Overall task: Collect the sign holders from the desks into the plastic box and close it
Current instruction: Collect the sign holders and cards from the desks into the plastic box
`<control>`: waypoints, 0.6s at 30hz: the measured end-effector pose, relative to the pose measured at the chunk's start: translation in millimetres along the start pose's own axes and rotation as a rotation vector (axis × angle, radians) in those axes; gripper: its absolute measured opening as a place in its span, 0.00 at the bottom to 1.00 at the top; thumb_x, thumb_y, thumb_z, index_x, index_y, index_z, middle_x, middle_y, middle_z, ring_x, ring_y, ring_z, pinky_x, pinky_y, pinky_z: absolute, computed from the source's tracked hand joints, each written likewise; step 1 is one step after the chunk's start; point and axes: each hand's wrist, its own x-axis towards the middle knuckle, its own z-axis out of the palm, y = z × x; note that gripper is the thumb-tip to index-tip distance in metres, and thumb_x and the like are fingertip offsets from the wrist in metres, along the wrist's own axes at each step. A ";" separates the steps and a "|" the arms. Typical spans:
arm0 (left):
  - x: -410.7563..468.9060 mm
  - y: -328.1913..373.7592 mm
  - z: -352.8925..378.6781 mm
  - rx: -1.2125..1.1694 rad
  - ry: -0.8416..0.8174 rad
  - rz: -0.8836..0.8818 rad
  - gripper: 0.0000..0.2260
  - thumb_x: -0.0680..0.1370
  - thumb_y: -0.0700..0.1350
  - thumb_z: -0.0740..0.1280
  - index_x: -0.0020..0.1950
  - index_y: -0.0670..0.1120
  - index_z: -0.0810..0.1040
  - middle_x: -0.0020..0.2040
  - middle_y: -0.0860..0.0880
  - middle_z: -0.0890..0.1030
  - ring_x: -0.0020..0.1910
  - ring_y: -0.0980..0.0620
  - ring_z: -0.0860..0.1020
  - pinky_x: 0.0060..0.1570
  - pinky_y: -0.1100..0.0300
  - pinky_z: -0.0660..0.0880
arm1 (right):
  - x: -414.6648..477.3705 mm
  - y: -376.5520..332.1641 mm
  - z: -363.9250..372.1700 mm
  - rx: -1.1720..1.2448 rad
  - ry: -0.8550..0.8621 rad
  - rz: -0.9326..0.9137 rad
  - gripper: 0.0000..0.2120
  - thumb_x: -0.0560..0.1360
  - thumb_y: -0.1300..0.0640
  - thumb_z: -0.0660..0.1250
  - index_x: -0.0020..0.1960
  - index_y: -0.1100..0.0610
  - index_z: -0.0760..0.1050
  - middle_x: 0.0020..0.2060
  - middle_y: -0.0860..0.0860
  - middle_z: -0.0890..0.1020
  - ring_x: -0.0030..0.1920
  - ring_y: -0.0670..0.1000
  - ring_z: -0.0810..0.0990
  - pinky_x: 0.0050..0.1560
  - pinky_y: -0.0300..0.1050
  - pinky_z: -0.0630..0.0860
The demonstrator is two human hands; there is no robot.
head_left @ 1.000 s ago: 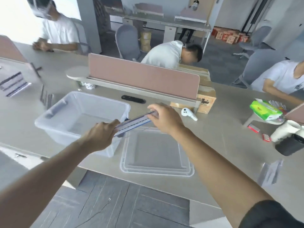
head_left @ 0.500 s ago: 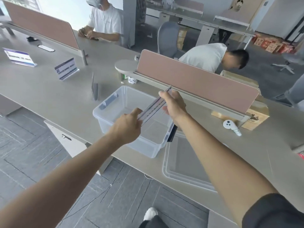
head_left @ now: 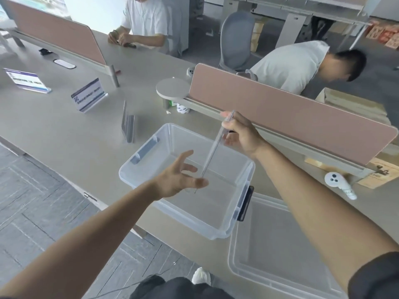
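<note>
My right hand (head_left: 241, 134) grips the top of a clear sign holder (head_left: 212, 151), seen edge-on, slanting down into the open clear plastic box (head_left: 138, 178). My left hand (head_left: 177, 178) hovers over the box's near-left part with fingers spread, just beside the holder's lower end. The box's clear lid (head_left: 265, 255) lies flat on the desk to the right. Further sign holders stand on the desk to the left: one edge-on (head_left: 127, 126), one with a printed sheet (head_left: 88, 94), and another farther left (head_left: 26, 79).
A pink desk divider (head_left: 291, 117) runs behind the box, another (head_left: 56, 33) at far left. A white controller (head_left: 341, 184) lies right of the box, beside cardboard boxes (head_left: 380, 171). Two people sit across the desk. The desk edge and grey floor lie below.
My left hand has let go of the sign holder and opened. My right hand has tipped the holder steeply down into the box. The view has shifted left, closer to the box.
</note>
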 end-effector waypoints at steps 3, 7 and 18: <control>11.9 -10.2 -27.6 0.039 -0.007 -0.027 0.49 0.56 0.64 0.78 0.72 0.60 0.59 0.60 0.49 0.75 0.56 0.49 0.80 0.63 0.47 0.73 | 19.4 8.6 12.4 0.047 -0.039 0.103 0.25 0.63 0.41 0.68 0.59 0.45 0.72 0.49 0.46 0.74 0.47 0.51 0.75 0.53 0.56 0.78; 28.4 -26.7 -76.9 0.016 -0.032 -0.031 0.47 0.54 0.67 0.79 0.68 0.61 0.63 0.61 0.45 0.76 0.56 0.46 0.79 0.60 0.45 0.75 | 43.6 27.8 39.5 0.249 -0.040 0.178 0.20 0.69 0.40 0.68 0.60 0.38 0.70 0.60 0.39 0.71 0.57 0.58 0.75 0.56 0.68 0.77; 49.5 -69.0 -196.7 0.805 0.116 0.153 0.51 0.59 0.77 0.64 0.75 0.60 0.48 0.74 0.48 0.48 0.74 0.41 0.49 0.67 0.39 0.63 | 99.9 59.2 132.3 0.086 0.243 0.343 0.28 0.67 0.41 0.66 0.68 0.39 0.70 0.55 0.45 0.74 0.45 0.57 0.82 0.51 0.62 0.81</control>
